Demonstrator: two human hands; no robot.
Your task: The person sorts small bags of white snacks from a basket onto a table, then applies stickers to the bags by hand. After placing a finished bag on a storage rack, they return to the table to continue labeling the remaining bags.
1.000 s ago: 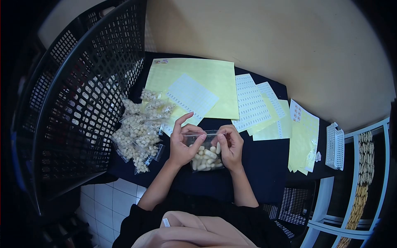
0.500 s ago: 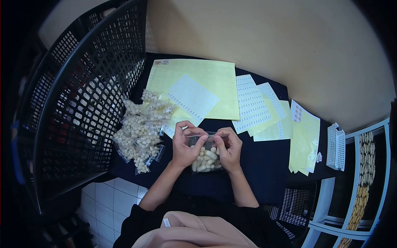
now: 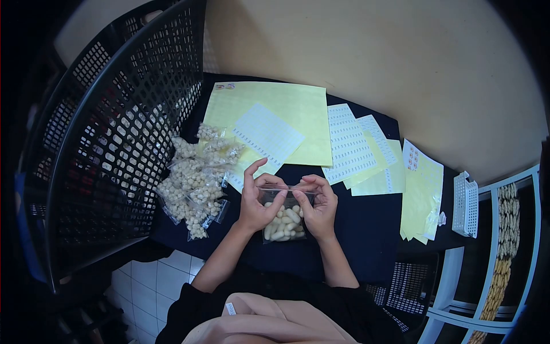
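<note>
Between my hands is a clear plastic bag [image 3: 285, 225] with pale, oval, cocoon-like pieces gathered in its lower part. My left hand [image 3: 259, 200] pinches the bag's top edge from the left, index finger raised and thumb pressed on the plastic. My right hand [image 3: 318, 205] pinches the same edge from the right, its thumb close to the left one near the middle. Left of my hands lies a heap of small clear bags [image 3: 195, 186] filled with round whitish pieces.
A tall black perforated basket [image 3: 123, 143] stands at the left. Yellow-backed sticker sheets [image 3: 281, 114] and white label sheets [image 3: 349, 137] cover the back of the dark table [image 3: 366, 229]. More sheets [image 3: 421, 195] and a small white basket [image 3: 465, 204] are at the right.
My thumbs have shifted slightly along the bag's top edge, and my left index finger has lifted higher. The bag stays in nearly the same place.
</note>
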